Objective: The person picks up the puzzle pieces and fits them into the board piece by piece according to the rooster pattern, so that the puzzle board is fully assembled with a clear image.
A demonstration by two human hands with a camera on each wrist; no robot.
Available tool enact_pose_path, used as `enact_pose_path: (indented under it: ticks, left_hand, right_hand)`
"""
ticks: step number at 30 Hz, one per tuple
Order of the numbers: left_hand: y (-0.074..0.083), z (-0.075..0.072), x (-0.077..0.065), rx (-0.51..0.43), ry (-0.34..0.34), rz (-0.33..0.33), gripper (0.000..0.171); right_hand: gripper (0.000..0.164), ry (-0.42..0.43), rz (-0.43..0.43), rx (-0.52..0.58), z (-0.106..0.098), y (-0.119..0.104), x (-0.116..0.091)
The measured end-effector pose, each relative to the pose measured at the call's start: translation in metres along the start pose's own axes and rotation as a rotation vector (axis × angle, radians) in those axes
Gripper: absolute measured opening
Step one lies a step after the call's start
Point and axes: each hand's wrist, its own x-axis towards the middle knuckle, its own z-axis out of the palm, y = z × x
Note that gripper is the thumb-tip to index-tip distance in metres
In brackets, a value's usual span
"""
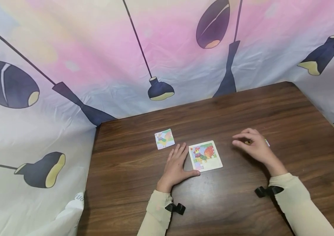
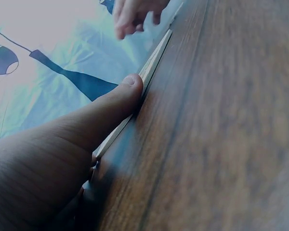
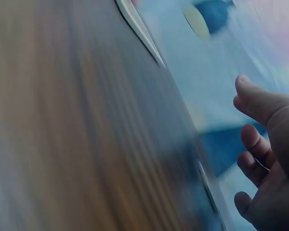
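A jigsaw puzzle of a rooster in a pale square tray [image 1: 217, 164] lies on the table, partly filled, with bare spots along its lower right. My left hand [image 1: 175, 168] rests at its left side, fingers spread; the thumb [image 2: 130, 91] presses against the tray's near edge. To the right, my right hand [image 1: 253, 146] hovers over the table, fingers loosely bent, thumb and forefinger tips near each other. The right wrist view shows nothing between those fingers [image 3: 253, 137]. Through the gap of that hand a small dark and yellow piece [image 1: 248, 142] shows, mostly hidden.
A square picture card [image 1: 165, 139] with the same rooster lies beyond my left fingertips. Past the right hand, a small colourful piece [image 1: 267, 142] pokes out on the wooden table [image 1: 214, 209]. A printed cloth [image 1: 102, 49] hangs along the back and left edges.
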Motion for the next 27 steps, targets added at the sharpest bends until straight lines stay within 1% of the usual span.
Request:
enact_pose_path:
  ticks: [2, 4, 8, 10, 14, 19, 23, 27]
  left_hand:
    - [0.001, 0.000, -0.001, 0.000, -0.001, 0.000, 0.114]
    - [0.001, 0.000, -0.002, -0.002, 0.001, 0.001, 0.113]
    - [0.002, 0.000, -0.002, -0.008, 0.007, 0.001, 0.113]
    - [0.002, 0.000, -0.002, -0.009, 0.006, 0.000, 0.112]
    - [0.001, 0.000, -0.003, -0.009, -0.001, -0.006, 0.113]
    - [0.001, 0.000, -0.003, -0.007, 0.000, -0.002, 0.112]
    - [0.001, 0.000, -0.003, 0.000, 0.000, -0.002, 0.112]
    - [0.002, 0.000, -0.002, -0.002, 0.004, -0.003, 0.111]
  right_hand:
    - [0.022, 0.034, 0.036, -0.033, -0.016, 0.009, -0.005]
    - [0.020, 0.040, 0.088, -0.070, -0.031, 0.016, -0.010]
    - [0.021, 0.009, 0.180, -0.117, -0.055, 0.027, -0.019]
    - [0.022, -0.020, 0.195, -0.133, -0.062, 0.033, -0.021]
    - [0.024, -0.104, 0.182, -0.155, -0.070, 0.041, -0.023]
    - [0.024, -0.199, 0.132, -0.169, -0.072, 0.046, -0.020]
    - [0.020, -0.207, 0.093, -0.189, -0.070, 0.045, -0.018]
    - [0.018, -0.190, 0.066, -0.229, -0.068, 0.042, -0.017]
